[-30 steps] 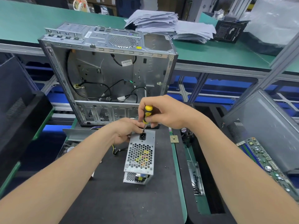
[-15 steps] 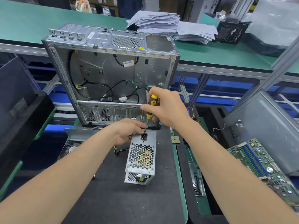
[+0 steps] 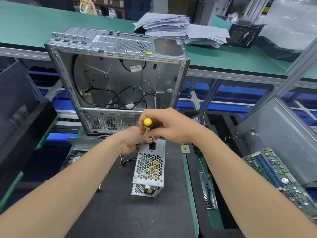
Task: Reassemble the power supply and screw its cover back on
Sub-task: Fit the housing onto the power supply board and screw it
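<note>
Just in front of case (image 3: 116, 79): PSU (image 3: 149, 169), lying flat. Far end gripped by left hand (image 3: 132, 143); screwdriver (image 3: 147, 123) clamped in curled right hand (image 3: 169, 127), tip down near socket (image 3: 152, 146). Hold shaft square, press firmly, turn slowly, brace PSU against twisting.

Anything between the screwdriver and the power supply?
Nothing visible. The right hand holds the screwdriver with its tip at the far edge of the power supply; the left hand grips the corner beside it.
</note>
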